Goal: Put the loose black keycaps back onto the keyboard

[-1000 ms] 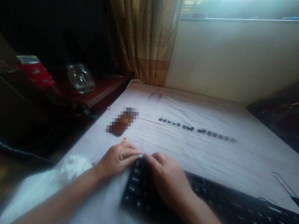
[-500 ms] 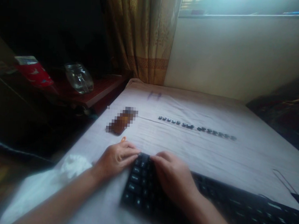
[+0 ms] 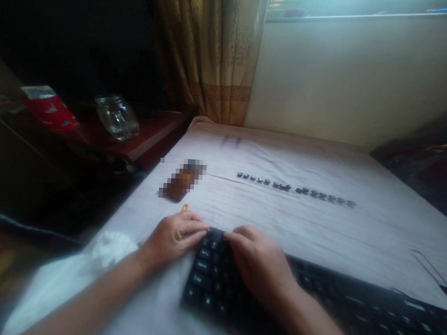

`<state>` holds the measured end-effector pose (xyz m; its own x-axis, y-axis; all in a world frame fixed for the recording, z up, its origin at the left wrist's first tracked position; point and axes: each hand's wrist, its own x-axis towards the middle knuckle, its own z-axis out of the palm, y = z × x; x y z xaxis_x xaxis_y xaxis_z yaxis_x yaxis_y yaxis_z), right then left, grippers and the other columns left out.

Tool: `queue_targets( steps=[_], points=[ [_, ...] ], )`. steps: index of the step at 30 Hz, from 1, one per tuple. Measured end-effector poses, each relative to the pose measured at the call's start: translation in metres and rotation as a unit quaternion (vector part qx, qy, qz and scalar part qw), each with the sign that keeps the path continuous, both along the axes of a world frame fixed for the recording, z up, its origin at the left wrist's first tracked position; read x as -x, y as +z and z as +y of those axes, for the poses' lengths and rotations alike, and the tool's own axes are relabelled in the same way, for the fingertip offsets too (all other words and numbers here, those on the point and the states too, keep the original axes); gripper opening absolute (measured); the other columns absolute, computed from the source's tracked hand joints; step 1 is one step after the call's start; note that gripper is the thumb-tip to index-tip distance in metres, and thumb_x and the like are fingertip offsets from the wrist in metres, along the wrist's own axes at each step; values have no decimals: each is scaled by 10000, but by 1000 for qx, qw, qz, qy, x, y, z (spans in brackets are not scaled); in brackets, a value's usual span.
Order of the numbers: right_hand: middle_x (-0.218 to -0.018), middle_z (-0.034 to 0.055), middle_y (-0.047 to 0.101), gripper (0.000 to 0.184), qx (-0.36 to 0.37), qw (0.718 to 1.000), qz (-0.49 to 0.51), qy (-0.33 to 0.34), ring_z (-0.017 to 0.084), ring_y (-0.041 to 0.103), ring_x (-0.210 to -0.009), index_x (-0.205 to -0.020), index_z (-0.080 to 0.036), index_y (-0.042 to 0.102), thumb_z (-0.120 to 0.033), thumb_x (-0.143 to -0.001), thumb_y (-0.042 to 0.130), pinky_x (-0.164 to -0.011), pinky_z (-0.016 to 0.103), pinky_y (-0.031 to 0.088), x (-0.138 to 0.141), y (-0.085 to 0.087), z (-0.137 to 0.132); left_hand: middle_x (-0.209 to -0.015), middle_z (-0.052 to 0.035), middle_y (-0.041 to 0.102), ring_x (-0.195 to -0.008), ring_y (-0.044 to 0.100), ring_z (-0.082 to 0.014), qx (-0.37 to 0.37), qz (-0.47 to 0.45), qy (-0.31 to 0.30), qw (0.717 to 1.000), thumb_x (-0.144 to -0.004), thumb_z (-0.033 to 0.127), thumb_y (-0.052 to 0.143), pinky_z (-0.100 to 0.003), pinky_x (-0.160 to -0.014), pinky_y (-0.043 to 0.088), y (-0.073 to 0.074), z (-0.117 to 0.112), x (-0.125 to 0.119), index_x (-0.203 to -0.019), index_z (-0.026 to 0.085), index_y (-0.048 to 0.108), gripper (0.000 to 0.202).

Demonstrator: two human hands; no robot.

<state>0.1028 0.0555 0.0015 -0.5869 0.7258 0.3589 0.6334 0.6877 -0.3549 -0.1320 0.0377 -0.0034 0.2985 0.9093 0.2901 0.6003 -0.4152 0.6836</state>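
A black keyboard (image 3: 202, 280) lies at an angle on the pale sheet, its left end under my hands. My left hand (image 3: 173, 237) rests at the keyboard's upper left corner, fingertips against its edge. Beside it, my right hand (image 3: 258, 257) bends over the top row, thumb and index finger pinched together at a key; whatever is between them is hidden. Beyond the hands, several small black keycaps (image 3: 260, 180) form a row. Just past my left fingers, a small orange loop (image 3: 185, 207) shows.
A phone-like object (image 3: 181, 183), pixelated, lies left. A thin wire loop (image 3: 428, 265) with a dark handle is right. White crumpled cloth (image 3: 110, 246) sits by my left forearm. A glass jar (image 3: 117, 118) and red packet (image 3: 52, 111) stand on a dark red table (image 3: 150, 133).
Both hands stay in nearly the same place on the keyboard. The view has shifted very slightly.
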Motion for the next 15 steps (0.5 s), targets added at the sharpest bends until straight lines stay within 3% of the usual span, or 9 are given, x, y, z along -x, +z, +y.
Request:
queue_targets(
  steps=[12,15],
  points=[
    [-838,38,685,244,-2,1000,-19,2,166,621,-713,-961,-239,715,-128,-886,512,-644,264,450,0,0,0,-1017,-35,703,-917,661,-167,-18,44,-11,999,-942,261,567,-317,-848,543,5,-1,1,-1078,257,727,210],
    [-859,44,682,299,7,999,-41,2,168,610,-720,-1092,-240,692,-109,-883,524,-644,265,441,3,3,-2,-999,-26,702,-902,657,-165,-24,62,-10,998,-939,255,569,-300,-821,536,10,-1,-1,-1070,264,727,205]
  ],
)
